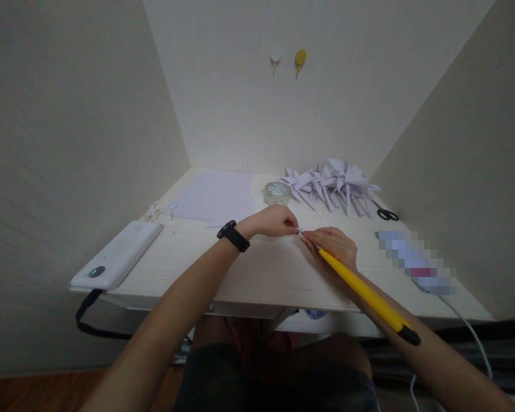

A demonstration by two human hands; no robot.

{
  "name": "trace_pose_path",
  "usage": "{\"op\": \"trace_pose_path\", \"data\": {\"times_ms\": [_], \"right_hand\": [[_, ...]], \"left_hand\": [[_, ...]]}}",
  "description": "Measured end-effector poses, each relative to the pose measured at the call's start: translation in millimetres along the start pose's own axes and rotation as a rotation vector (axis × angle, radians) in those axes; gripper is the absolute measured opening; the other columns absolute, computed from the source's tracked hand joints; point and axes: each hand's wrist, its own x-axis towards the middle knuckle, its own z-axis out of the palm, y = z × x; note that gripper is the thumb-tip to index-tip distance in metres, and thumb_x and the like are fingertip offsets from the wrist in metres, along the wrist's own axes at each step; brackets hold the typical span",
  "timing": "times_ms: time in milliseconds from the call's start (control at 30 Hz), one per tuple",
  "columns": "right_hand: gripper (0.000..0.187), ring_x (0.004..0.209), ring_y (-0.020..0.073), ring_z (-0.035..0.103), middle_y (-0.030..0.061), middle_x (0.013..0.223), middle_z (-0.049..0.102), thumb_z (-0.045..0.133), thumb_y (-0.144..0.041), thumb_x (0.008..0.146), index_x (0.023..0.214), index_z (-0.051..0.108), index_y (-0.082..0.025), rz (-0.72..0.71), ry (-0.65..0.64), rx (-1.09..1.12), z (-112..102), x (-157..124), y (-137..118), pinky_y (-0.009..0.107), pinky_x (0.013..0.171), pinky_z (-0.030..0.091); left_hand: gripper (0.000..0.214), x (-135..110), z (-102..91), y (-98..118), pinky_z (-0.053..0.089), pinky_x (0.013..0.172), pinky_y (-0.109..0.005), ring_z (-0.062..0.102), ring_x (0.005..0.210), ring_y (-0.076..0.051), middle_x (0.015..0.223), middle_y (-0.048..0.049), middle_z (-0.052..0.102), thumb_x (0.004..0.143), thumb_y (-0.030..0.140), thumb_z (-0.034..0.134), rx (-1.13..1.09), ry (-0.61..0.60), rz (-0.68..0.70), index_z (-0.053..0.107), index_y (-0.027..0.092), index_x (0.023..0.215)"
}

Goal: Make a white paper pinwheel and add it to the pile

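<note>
My left hand point(276, 221), with a black watch on its wrist, pinches a small white piece of paper point(301, 232) at the tip of a yellow pencil point(364, 293). My right hand point(335, 246) is closed round the pencil near its tip; the pencil's black end lies back over my right forearm. Both hands meet over the middle of the pale wooden desk point(266, 274). What the paper piece is shaped like is too small to tell.
A pile of folded white paper shapes point(332, 183) lies at the back right, with black scissors point(386, 214) beside it. A tape roll point(277, 193) and flat white sheets point(217, 197) lie behind my hands. A white device point(118, 256) rests at the left edge.
</note>
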Motion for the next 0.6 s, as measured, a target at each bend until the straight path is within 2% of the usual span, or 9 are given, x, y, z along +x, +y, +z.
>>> {"op": "trace_pose_path", "data": {"times_ms": [200,433,600], "right_hand": [[0.011,0.069,0.0175,0.072,0.0013,0.081,0.078,0.068,-0.02,0.087,0.094,0.075,-0.025,0.022,-0.008,0.018,3.1,-5.0,2.5,0.032,0.074,0.059],[0.019,0.082,0.0195,0.073,0.0036,0.094,0.079,0.064,-0.028,0.091,0.108,0.073,-0.024,-0.087,-0.192,0.204,-1.6,0.9,5.9,0.034,0.075,0.058],[0.027,0.085,0.021,0.072,0.0041,0.094,0.078,0.059,-0.032,0.094,0.118,0.07,-0.025,-0.106,-0.269,0.243,-4.2,3.1,6.3,0.035,0.074,0.059]], "left_hand": [[0.017,-0.1,0.8,0.7,0.037,0.063,-0.022,0.062,0.07,-0.013,0.082,-0.0074,0.076,0.084,0.018,0.062,-0.006,-0.009,-0.011,0.078,0.012,0.088],[0.016,-2.4,-0.1,-5.8,0.037,0.062,-0.022,0.062,0.068,-0.013,0.08,-0.0079,0.076,0.081,0.018,0.066,0.025,-0.117,-0.03,0.079,0.012,0.089],[0.018,-4.2,-0.3,-7.5,0.037,0.06,-0.023,0.061,0.065,-0.013,0.079,-0.0074,0.076,0.079,0.02,0.067,0.025,-0.168,-0.066,0.079,0.013,0.09]]}}
